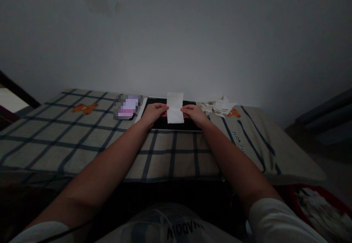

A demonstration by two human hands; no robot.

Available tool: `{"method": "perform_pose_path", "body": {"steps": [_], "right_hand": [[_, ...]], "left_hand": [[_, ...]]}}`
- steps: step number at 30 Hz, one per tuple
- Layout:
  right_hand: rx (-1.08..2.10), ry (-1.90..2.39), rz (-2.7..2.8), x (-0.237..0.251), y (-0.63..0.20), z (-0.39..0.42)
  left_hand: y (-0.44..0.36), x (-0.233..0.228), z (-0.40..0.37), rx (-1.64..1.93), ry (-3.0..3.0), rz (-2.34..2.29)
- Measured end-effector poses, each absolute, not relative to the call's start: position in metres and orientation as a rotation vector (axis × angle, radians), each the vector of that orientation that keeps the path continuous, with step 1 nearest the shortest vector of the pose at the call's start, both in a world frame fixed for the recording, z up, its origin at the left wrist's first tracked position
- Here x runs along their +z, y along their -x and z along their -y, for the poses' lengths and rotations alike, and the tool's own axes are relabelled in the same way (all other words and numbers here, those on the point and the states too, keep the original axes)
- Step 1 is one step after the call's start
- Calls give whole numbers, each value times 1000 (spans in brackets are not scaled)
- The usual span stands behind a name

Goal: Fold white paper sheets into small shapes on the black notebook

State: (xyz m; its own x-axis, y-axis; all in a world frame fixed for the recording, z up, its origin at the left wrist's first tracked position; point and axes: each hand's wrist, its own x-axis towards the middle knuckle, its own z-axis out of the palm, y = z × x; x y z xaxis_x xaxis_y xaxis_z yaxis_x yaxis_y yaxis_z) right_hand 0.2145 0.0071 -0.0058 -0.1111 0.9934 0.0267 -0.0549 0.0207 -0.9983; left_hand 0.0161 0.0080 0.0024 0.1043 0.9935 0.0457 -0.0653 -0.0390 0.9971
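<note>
A white strip of paper (175,105), creased across its middle, is stretched between my hands. My left hand (154,113) pinches its left edge near the crease. On the opposite edge my right hand (194,114) pinches it at about the same height. Beneath the paper lies a dark, flat notebook or board (178,126) with a pale border and small white marks along the top. Part of its surface is hidden by my hands and the paper. A pile of folded white paper pieces (217,106) sits just right of my right hand.
A phone with a blurred, lit screen (128,107) lies left of the dark board. Everything rests on a checked tablecloth (110,135) against a plain wall (176,45). A red container (324,191) holding crumpled pale material stands low at the right.
</note>
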Motion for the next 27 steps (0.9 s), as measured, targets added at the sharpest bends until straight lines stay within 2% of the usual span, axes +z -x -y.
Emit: {"method": "perform_pose_path", "body": {"steps": [9, 17, 27], "right_hand": [[1369, 1049, 1267, -2, -217, -4], [1268, 1081, 1304, -1, -213, -2], [1306, 1090, 1366, -8, -215, -6]], "left_hand": [[-17, 1, -7, 1172, -1359, -1072], [-16, -4, -8, 1166, -1390, -1024], [-12, -2, -6, 1177, -1434, -1064]]}}
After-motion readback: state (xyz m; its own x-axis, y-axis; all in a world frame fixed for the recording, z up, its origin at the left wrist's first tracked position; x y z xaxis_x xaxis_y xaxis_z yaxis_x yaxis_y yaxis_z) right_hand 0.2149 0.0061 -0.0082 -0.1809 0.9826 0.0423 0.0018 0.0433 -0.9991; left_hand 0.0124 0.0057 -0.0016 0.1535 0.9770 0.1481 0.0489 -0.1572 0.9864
